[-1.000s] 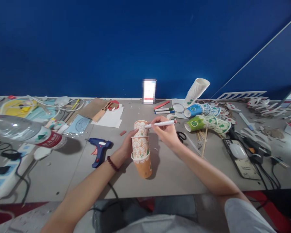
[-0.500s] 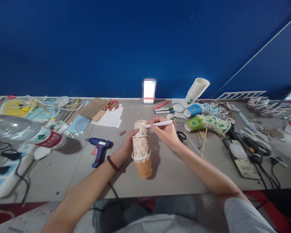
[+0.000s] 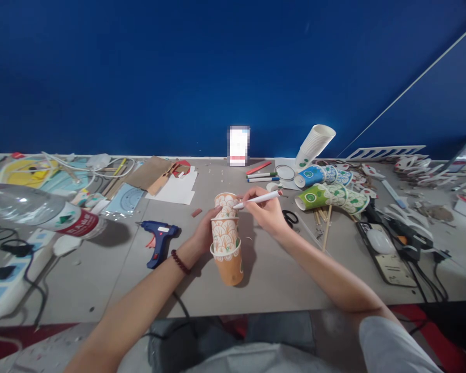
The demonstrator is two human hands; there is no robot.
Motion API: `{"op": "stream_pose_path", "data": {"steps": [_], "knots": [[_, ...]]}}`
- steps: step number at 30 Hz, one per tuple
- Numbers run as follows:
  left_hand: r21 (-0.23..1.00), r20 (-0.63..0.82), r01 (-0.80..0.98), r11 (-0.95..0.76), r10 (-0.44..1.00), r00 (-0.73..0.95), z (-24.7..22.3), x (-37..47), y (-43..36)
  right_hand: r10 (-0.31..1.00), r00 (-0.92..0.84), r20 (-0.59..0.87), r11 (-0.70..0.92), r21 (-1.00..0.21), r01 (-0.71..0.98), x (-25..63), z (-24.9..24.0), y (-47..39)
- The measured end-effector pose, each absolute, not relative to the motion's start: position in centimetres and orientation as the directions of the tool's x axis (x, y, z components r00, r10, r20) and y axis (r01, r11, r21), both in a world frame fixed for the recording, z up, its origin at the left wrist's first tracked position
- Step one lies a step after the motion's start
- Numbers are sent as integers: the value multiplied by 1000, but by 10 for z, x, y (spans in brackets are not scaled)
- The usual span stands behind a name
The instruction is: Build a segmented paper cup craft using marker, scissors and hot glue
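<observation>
Joined end to end, orange patterned paper cups lie on the table in front of me, their solid orange end nearest me. My left hand is closed around their left side near the far cup, its fingers partly hidden behind it. Between the fingertips of my right hand is a white marker pen with a red end. The pen's tip is at the right side of the far cup; whether it touches the paper I cannot tell.
Left are a blue glue gun, a water bottle and a power strip. On the right lie green cups, blue cups, black scissors and a phone. A lit phone stands against the wall.
The pen tip has shifted slightly right and down along the far cup, and my right hand has turned a little. My left hand keeps its hold on the cups.
</observation>
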State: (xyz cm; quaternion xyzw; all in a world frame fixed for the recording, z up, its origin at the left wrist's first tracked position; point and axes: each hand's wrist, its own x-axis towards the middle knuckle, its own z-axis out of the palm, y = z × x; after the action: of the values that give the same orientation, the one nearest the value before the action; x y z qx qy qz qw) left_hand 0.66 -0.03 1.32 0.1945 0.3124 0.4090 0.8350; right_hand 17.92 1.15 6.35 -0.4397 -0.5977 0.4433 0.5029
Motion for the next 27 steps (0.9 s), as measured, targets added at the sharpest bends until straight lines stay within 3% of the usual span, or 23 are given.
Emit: {"op": "stream_pose_path", "data": {"steps": [27], "knots": [[594,-363,-535,600,794,487,15,6,-1,970,-45,240,244,-959,143,176,67,9]]}}
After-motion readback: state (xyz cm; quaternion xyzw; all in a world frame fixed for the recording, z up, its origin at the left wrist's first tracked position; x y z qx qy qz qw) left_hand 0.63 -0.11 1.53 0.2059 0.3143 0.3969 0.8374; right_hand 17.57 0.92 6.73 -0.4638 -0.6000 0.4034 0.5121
